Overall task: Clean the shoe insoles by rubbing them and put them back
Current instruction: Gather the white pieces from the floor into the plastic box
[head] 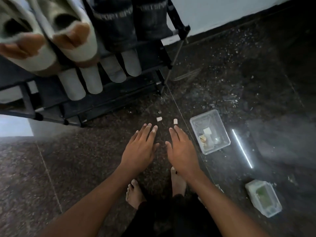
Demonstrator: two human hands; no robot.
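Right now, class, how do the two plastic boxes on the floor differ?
The clear box has see-through walls; the white box is milky, with green inside. The clear box shows pale scraps; the white box's contents are unclear. The clear box sits beside the right hand; the white box lies nearer the person. Both are rectangular.

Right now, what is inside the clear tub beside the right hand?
The clear tub holds a white square piece and a crumpled tan scrap. Other bits at the bottom are too blurred to tell.
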